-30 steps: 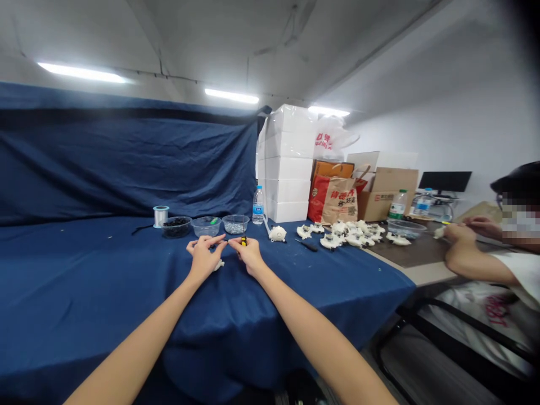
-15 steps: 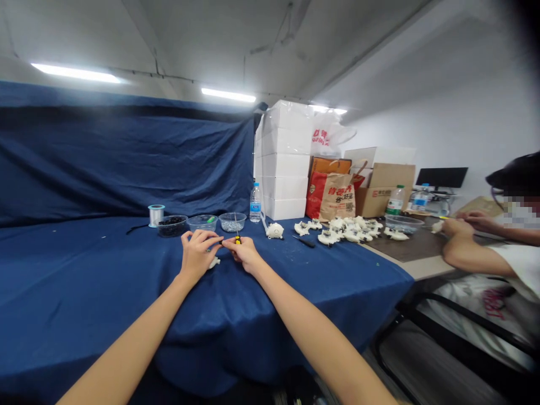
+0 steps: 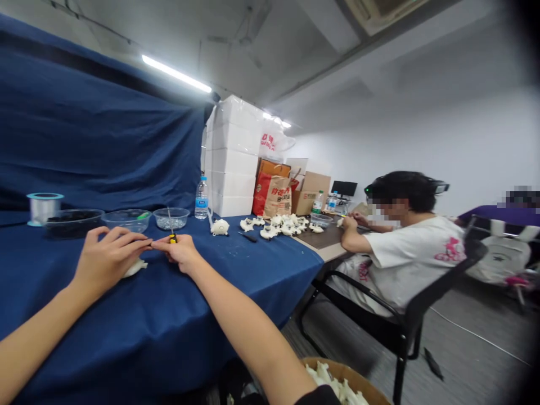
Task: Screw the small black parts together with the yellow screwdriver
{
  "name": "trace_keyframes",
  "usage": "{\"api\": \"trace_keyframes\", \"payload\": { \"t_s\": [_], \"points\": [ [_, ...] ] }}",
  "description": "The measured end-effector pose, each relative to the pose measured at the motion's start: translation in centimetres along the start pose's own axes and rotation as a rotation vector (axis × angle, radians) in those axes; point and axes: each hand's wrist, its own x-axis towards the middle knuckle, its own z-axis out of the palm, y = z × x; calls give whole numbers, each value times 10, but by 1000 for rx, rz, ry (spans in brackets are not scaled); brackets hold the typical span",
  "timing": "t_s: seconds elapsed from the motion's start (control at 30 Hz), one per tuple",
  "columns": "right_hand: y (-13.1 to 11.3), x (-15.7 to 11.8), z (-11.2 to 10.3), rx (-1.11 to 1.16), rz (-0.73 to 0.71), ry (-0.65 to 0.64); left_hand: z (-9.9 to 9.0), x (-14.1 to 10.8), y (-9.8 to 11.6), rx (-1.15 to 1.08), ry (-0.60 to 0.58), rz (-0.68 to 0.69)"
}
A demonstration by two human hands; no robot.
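Observation:
My right hand (image 3: pixel 181 252) is closed around a screwdriver (image 3: pixel 172 238) with a yellow and black handle, its thin shaft pointing up. The thumb and forefinger of that hand meet the fingertips of my left hand (image 3: pixel 107 256). My left fingers are pinched together; what is between them is too small to make out. Under my left hand a white plastic part (image 3: pixel 135 268) lies on the blue cloth, mostly covered. Just beyond the hands stand a clear tub of small metal pieces (image 3: pixel 170 225), another clear tub (image 3: pixel 110 220) with something green, and a tub of black pieces (image 3: pixel 63 228).
A wire spool (image 3: pixel 44 210) stands at left. Further right are a water bottle (image 3: pixel 201 198), a single white part (image 3: pixel 220 227), a dark-handled tool (image 3: pixel 248 237) and a pile of white parts (image 3: pixel 287 225). A co-worker (image 3: pixel 405 259) sits at right; a box of white parts (image 3: pixel 371 388) is below.
The view has swung to the right, bringing the seated co-worker and the box below into sight. My hands stay fingertip to fingertip, the screwdriver still in the right one.

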Motion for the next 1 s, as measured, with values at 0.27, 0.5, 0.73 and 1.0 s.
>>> {"api": "trace_keyframes", "payload": {
  "t_s": [0.27,0.5,0.73,1.0],
  "points": [
    [7,7,-2,-11,-19,11,-8,6,1,1,15,44],
    [8,7,-5,-32,-71,-2,-9,6,1,-14,21,73],
    [12,7,-6,-47,-96,-37,-6,1,0,-71,-1,0],
    [10,6,-4,-35,-174,-22,-2,0,5,-210,5,-167]
  ]
}}
